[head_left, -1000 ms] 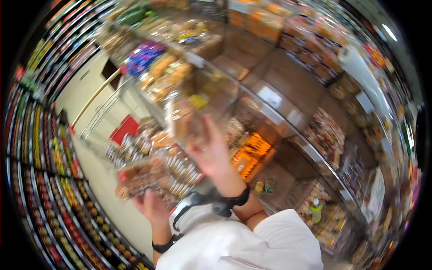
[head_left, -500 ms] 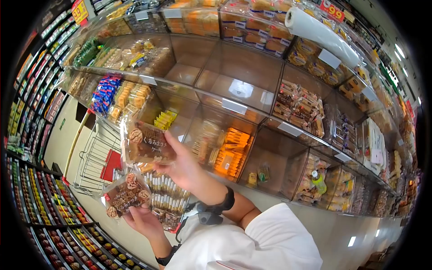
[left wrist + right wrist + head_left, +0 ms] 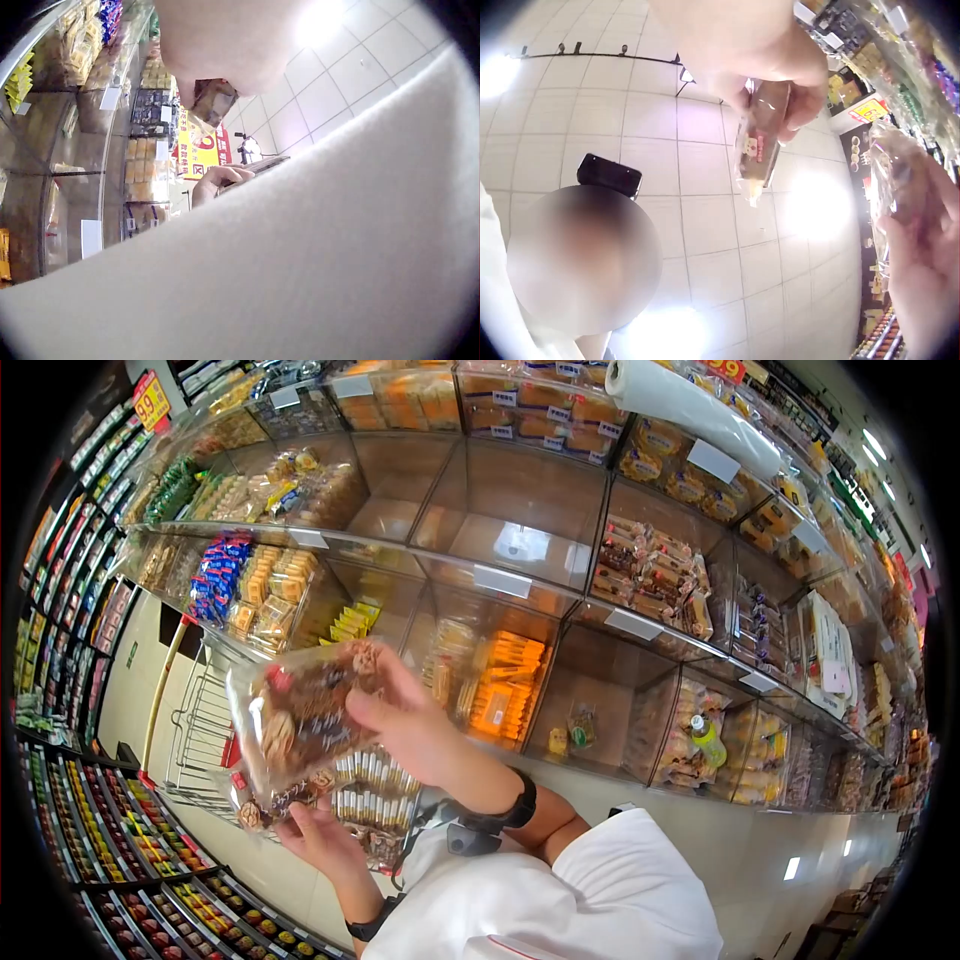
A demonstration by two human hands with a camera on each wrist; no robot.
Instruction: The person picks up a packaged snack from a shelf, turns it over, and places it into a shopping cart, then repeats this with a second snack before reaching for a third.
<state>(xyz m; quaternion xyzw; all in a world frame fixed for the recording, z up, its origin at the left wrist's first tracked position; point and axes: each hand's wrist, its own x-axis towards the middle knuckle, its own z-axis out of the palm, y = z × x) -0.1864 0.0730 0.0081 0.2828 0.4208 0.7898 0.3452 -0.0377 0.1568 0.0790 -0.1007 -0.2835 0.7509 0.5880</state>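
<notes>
In the head view my right hand [image 3: 430,735] grips a clear-wrapped brown walnut cake pack [image 3: 305,710], tilted, its thumb on the near face. Below it, my left hand [image 3: 325,840] pinches a second walnut cake pack [image 3: 255,815] by its lower edge; the upper pack covers most of it. In the left wrist view, the left hand [image 3: 225,45] holds its pack [image 3: 215,101], and the other hand shows beyond a white sleeve. The right wrist view shows the right hand [image 3: 772,67] around its pack [image 3: 763,142], with the left hand's pack [image 3: 904,180] at the right.
A wire shopping cart [image 3: 200,735] stands under the hands, with white-and-gold wrapped sticks [image 3: 375,805] in it. Ahead, clear bins hold orange packets [image 3: 505,680], yellow packets [image 3: 352,622] and blue packets [image 3: 220,575]. A plastic bag roll [image 3: 690,420] lies above. Stocked shelves [image 3: 120,820] line the left.
My right hand has come down and left from beside the bins and turned its pack, which now overlaps the left hand's pack. The left hand keeps its pack, slightly lower. The view has rotated and steadied.
</notes>
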